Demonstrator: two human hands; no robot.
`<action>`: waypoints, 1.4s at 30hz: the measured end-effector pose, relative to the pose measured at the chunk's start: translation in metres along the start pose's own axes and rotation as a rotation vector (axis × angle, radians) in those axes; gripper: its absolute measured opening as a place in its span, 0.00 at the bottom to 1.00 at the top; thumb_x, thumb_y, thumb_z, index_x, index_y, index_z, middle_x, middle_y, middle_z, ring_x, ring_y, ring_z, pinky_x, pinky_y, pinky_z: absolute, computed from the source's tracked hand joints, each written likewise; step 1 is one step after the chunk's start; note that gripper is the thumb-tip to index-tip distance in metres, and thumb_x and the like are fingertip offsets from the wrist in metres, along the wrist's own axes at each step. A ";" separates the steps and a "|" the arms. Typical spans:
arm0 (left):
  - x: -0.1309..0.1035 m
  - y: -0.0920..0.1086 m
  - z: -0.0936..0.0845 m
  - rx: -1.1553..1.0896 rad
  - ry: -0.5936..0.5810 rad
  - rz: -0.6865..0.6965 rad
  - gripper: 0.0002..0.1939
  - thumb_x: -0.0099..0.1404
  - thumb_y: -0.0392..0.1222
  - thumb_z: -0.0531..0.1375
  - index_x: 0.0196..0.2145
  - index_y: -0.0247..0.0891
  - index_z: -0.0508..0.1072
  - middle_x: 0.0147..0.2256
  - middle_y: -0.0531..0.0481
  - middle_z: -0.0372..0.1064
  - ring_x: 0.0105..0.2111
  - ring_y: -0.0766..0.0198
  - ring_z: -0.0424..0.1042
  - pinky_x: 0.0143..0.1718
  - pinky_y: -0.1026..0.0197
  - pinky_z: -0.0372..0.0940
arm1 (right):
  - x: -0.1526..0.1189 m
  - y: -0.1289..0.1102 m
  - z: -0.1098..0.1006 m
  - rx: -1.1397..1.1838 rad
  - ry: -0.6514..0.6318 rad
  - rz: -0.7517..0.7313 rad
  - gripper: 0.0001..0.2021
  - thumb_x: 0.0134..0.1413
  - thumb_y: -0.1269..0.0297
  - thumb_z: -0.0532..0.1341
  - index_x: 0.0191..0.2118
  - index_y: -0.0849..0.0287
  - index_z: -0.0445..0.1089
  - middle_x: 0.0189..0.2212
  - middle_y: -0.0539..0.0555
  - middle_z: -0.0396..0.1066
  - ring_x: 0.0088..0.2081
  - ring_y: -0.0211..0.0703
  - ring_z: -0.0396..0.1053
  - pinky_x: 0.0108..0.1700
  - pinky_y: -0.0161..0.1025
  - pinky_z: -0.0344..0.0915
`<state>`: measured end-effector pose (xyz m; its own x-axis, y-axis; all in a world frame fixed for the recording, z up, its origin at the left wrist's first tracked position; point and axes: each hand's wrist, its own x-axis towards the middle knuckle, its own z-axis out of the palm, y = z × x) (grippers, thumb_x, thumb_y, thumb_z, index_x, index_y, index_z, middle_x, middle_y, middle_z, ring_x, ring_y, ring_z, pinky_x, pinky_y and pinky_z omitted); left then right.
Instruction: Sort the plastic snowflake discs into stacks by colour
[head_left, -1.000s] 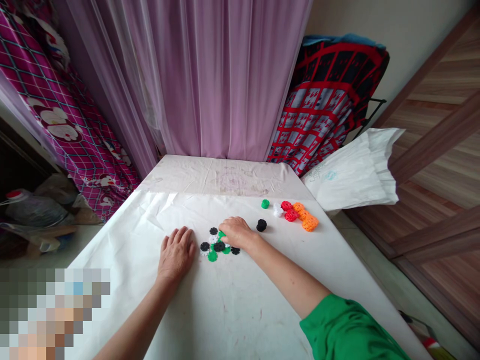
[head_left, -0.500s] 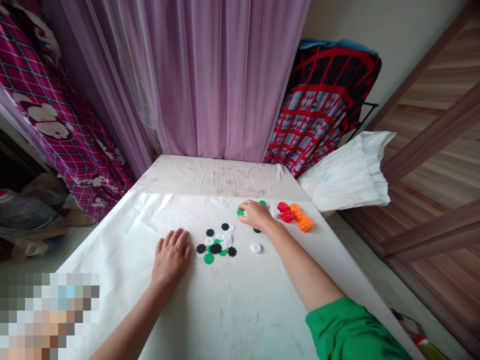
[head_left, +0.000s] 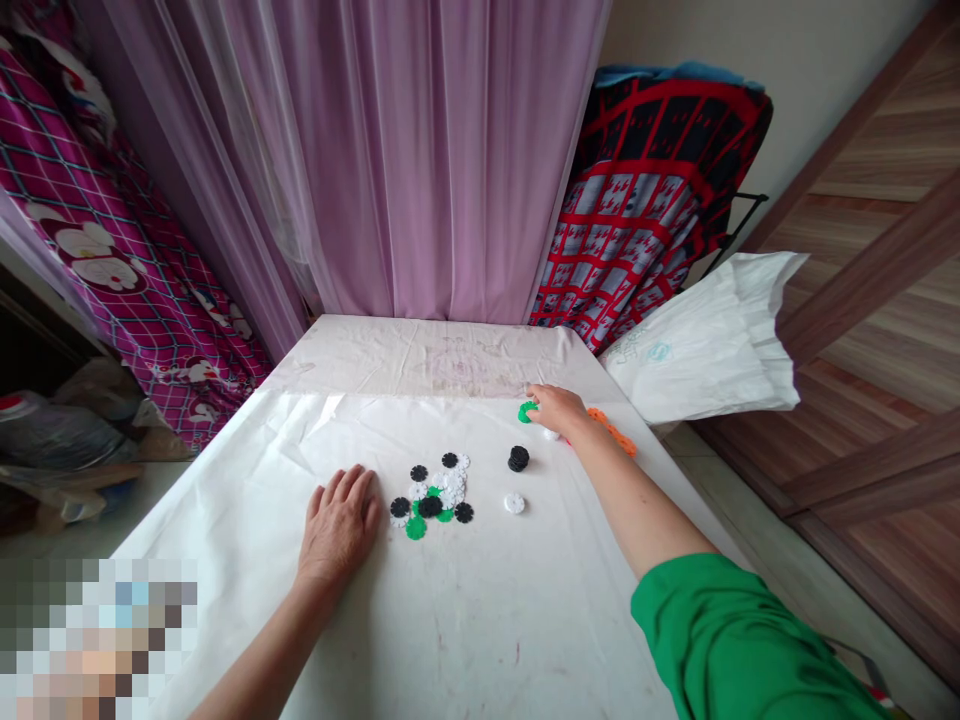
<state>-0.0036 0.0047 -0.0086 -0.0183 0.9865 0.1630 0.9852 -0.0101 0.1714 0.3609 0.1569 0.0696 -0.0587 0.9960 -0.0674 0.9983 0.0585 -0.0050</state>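
My left hand (head_left: pixel 339 525) lies flat on the white-covered table, fingers stretched out, holding nothing. Just right of it is a loose cluster of notched plastic discs: white discs (head_left: pixel 451 487), black discs (head_left: pixel 430 507) and green discs (head_left: pixel 416 527). Farther off, my right hand (head_left: pixel 559 408) has its thumb and fingers closed on a green notched disc (head_left: pixel 527 412) at the small green pile; how many discs are under its fingers is hidden. Nearer me stand a stack of black discs (head_left: pixel 518 459) and a white disc pile (head_left: pixel 514 504).
Orange discs (head_left: pixel 613 432) lie near the table's right edge, partly behind my right forearm. Beyond that edge is a white bag (head_left: pixel 709 345). Purple curtains (head_left: pixel 450 160) hang behind the table (head_left: pixel 442 620), and a red-and-black patterned cloth (head_left: pixel 637 200) stands at the back right.
My right hand has moved right with the green disc to the green pile. The black stack now shows fully, while the red discs are mostly covered by my arm. My left hand stays put.
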 end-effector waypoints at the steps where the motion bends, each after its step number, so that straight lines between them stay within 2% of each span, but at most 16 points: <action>1: 0.000 0.000 0.000 0.001 -0.001 0.002 0.24 0.70 0.46 0.47 0.59 0.41 0.68 0.62 0.43 0.64 0.64 0.49 0.58 0.64 0.42 0.51 | 0.001 0.000 0.000 0.000 -0.001 0.000 0.22 0.53 0.64 0.60 0.56 0.53 0.69 0.51 0.54 0.74 0.49 0.45 0.72 0.46 0.36 0.63; 10: 0.000 0.003 -0.003 -0.001 -0.010 -0.005 0.23 0.70 0.45 0.47 0.58 0.41 0.69 0.62 0.44 0.64 0.64 0.49 0.58 0.64 0.42 0.51 | 0.005 0.004 0.003 0.019 0.008 -0.020 0.21 0.55 0.61 0.60 0.55 0.51 0.70 0.53 0.54 0.73 0.51 0.45 0.71 0.49 0.37 0.64; 15: 0.000 0.003 -0.003 -0.013 -0.022 -0.011 0.23 0.69 0.45 0.48 0.58 0.41 0.69 0.62 0.43 0.64 0.64 0.49 0.57 0.64 0.41 0.51 | -0.009 -0.001 -0.007 0.038 0.077 -0.001 0.17 0.60 0.67 0.56 0.53 0.51 0.73 0.51 0.54 0.74 0.50 0.45 0.71 0.48 0.37 0.64; 18: 0.000 0.003 -0.005 -0.015 -0.029 -0.010 0.24 0.69 0.45 0.48 0.58 0.40 0.69 0.62 0.43 0.63 0.64 0.48 0.58 0.64 0.41 0.50 | -0.028 -0.025 -0.013 0.078 0.096 -0.082 0.15 0.61 0.66 0.54 0.49 0.52 0.75 0.49 0.53 0.75 0.49 0.44 0.72 0.48 0.36 0.64; 21: 0.000 0.004 -0.006 -0.016 -0.032 -0.004 0.24 0.70 0.45 0.47 0.59 0.39 0.69 0.63 0.43 0.63 0.64 0.48 0.57 0.65 0.42 0.50 | -0.054 -0.069 -0.011 0.146 0.060 -0.262 0.14 0.61 0.67 0.55 0.46 0.51 0.76 0.48 0.51 0.76 0.48 0.41 0.72 0.50 0.35 0.63; 25: -0.001 0.005 -0.006 -0.030 -0.010 -0.003 0.23 0.70 0.45 0.47 0.58 0.40 0.69 0.62 0.43 0.64 0.64 0.48 0.57 0.64 0.41 0.51 | -0.084 -0.126 0.008 0.130 -0.081 -0.494 0.12 0.60 0.65 0.58 0.45 0.50 0.77 0.47 0.51 0.76 0.49 0.45 0.70 0.48 0.37 0.64; 28: -0.001 0.005 -0.005 -0.031 0.004 -0.003 0.23 0.69 0.44 0.48 0.58 0.42 0.69 0.62 0.43 0.64 0.63 0.49 0.58 0.64 0.41 0.51 | -0.095 -0.147 0.023 0.113 -0.082 -0.575 0.13 0.59 0.66 0.59 0.47 0.50 0.76 0.47 0.52 0.74 0.50 0.46 0.68 0.46 0.38 0.64; 31: 0.000 0.004 -0.003 -0.036 0.010 -0.001 0.23 0.69 0.44 0.48 0.58 0.42 0.70 0.62 0.43 0.64 0.63 0.48 0.58 0.64 0.41 0.51 | -0.096 -0.149 0.032 0.105 -0.085 -0.596 0.11 0.60 0.64 0.59 0.46 0.49 0.75 0.47 0.52 0.73 0.51 0.45 0.66 0.47 0.37 0.63; 35: 0.000 0.003 -0.001 -0.048 0.002 -0.002 0.23 0.69 0.45 0.48 0.58 0.40 0.69 0.62 0.43 0.63 0.63 0.47 0.57 0.64 0.41 0.49 | -0.095 -0.138 0.039 0.069 -0.109 -0.523 0.13 0.62 0.67 0.56 0.47 0.49 0.75 0.47 0.53 0.72 0.50 0.45 0.66 0.47 0.38 0.63; 39: 0.000 0.005 -0.004 -0.047 -0.015 -0.007 0.24 0.69 0.45 0.47 0.58 0.40 0.69 0.63 0.43 0.63 0.64 0.47 0.57 0.64 0.41 0.49 | -0.094 -0.131 0.039 0.012 -0.097 -0.429 0.14 0.62 0.71 0.54 0.45 0.55 0.75 0.47 0.56 0.72 0.50 0.47 0.66 0.47 0.39 0.63; 42: -0.001 0.007 -0.007 -0.037 -0.032 -0.012 0.24 0.69 0.45 0.47 0.58 0.39 0.69 0.63 0.43 0.63 0.64 0.47 0.56 0.64 0.42 0.49 | -0.096 -0.135 0.034 -0.004 -0.085 -0.433 0.14 0.63 0.71 0.53 0.44 0.55 0.75 0.47 0.57 0.72 0.50 0.47 0.67 0.46 0.40 0.64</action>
<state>0.0018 0.0024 -0.0013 -0.0241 0.9913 0.1294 0.9779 -0.0035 0.2091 0.2313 0.0511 0.0425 -0.4715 0.8704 -0.1416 0.8815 0.4699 -0.0470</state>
